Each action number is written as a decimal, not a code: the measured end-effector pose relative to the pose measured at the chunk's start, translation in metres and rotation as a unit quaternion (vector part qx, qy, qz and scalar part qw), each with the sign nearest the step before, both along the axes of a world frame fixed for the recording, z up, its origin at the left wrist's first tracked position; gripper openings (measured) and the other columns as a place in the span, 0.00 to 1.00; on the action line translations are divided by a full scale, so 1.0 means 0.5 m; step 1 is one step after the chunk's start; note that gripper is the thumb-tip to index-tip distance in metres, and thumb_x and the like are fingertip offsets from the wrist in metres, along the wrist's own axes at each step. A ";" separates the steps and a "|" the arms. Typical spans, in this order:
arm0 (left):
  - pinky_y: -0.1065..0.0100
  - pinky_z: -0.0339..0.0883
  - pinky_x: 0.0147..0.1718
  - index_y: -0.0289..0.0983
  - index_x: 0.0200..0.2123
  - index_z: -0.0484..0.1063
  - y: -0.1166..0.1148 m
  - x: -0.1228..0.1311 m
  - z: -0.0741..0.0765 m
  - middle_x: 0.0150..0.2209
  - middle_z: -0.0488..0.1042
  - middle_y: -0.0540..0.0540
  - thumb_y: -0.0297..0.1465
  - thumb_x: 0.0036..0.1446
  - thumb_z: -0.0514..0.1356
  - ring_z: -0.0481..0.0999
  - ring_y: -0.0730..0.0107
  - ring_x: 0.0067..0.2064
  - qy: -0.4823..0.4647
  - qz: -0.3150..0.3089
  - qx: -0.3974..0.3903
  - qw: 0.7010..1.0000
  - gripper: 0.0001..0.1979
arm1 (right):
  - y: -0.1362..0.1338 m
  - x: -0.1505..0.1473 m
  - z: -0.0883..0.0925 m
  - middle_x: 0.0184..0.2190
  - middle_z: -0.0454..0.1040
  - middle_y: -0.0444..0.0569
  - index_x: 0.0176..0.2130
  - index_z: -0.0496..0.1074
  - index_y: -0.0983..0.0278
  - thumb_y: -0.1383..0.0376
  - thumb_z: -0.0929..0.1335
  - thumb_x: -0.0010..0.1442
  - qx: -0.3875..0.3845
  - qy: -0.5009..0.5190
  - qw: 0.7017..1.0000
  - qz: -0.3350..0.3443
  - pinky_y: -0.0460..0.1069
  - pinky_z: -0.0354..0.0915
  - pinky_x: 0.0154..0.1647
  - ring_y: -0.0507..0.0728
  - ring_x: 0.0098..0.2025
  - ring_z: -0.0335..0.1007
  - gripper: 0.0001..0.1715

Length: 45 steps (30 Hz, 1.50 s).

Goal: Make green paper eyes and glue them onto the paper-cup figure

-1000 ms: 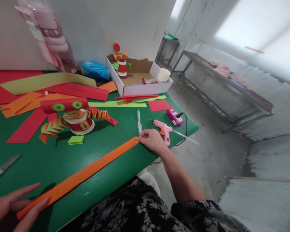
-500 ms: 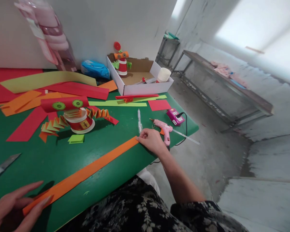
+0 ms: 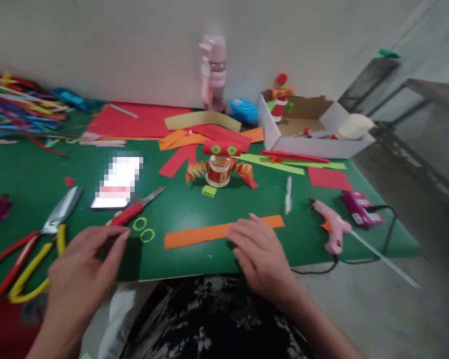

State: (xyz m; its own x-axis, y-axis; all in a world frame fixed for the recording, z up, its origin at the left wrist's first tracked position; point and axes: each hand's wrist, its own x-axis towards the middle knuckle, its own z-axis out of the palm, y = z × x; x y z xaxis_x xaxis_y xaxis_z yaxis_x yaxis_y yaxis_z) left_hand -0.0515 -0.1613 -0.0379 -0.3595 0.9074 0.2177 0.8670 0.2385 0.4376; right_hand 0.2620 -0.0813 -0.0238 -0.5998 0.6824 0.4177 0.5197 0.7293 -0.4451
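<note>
A flat orange paper strip (image 3: 194, 235) lies on the green table near its front edge. Resting across its right part is my right hand (image 3: 260, 254), fingers stretched out over the paper. My left hand (image 3: 88, 271) hovers left of the strip, apart from it, with thumb and forefinger pinched together; whatever may be between them cannot be made out. Just beyond those fingertips are a red-handled cutting tool (image 3: 129, 213) and two thin green paper rings (image 3: 147, 235). Large shears (image 3: 56, 219) with red and yellow handles lie beside my left hand.
A paper-cup figure (image 3: 219, 172) with folded arms stands behind the strip. A white pen (image 3: 288, 194), pink glue gun (image 3: 333, 227) and purple box (image 3: 361, 209) are to the right. Farther back are a white cardboard box (image 3: 310, 146), red paper (image 3: 142, 122) and a phone (image 3: 117, 182).
My left hand has let go of the orange strip's left end. My right hand has gone from pinching its right end to lying flat on it. The view has turned left.
</note>
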 end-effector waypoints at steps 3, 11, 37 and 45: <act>0.62 0.66 0.40 0.43 0.34 0.75 -0.009 0.024 0.002 0.35 0.78 0.50 0.39 0.62 0.56 0.75 0.62 0.40 -0.036 -0.019 0.021 0.999 0.10 | 0.003 -0.058 -0.023 0.62 0.70 0.54 0.63 0.65 0.65 0.58 0.63 0.68 -0.011 -0.093 0.985 0.146 0.67 0.51 0.70 0.64 0.67 0.59 0.28; 0.60 0.64 0.41 0.41 0.39 0.77 0.010 0.071 -0.027 0.35 0.78 0.47 0.35 0.66 0.53 0.73 0.62 0.39 -0.052 -0.127 0.023 0.990 0.13 | 0.026 -0.117 -0.063 0.60 0.71 0.58 0.61 0.67 0.70 0.65 0.61 0.70 -0.044 -0.094 0.990 0.099 0.65 0.57 0.68 0.63 0.63 0.64 0.24; 0.59 0.62 0.42 0.42 0.39 0.79 0.055 0.040 -0.005 0.36 0.76 0.45 0.25 0.64 0.48 0.70 0.61 0.41 0.005 -0.239 0.002 0.971 0.18 | 0.033 -0.181 -0.047 0.36 0.76 0.49 0.39 0.74 0.64 0.61 0.68 0.67 -0.004 -0.112 0.981 0.155 0.52 0.57 0.41 0.57 0.40 0.65 0.08; 0.59 0.60 0.40 0.45 0.41 0.81 0.067 0.035 -0.017 0.35 0.74 0.45 0.20 0.61 0.48 0.67 0.61 0.38 0.023 -0.262 -0.061 0.963 0.23 | 0.036 -0.199 -0.048 0.26 0.71 0.47 0.34 0.74 0.66 0.70 0.63 0.69 0.144 -0.137 0.965 0.168 0.52 0.56 0.41 0.55 0.33 0.63 0.13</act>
State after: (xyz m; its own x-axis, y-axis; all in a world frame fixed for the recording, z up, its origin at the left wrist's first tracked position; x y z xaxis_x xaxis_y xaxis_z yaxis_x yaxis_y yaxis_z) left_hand -0.0340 -0.1275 -0.0463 0.1622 0.9813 0.1036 0.9002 -0.1902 0.3918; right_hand 0.1622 -0.0632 -0.0480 -0.8824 0.3090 0.3548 0.3016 0.9503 -0.0775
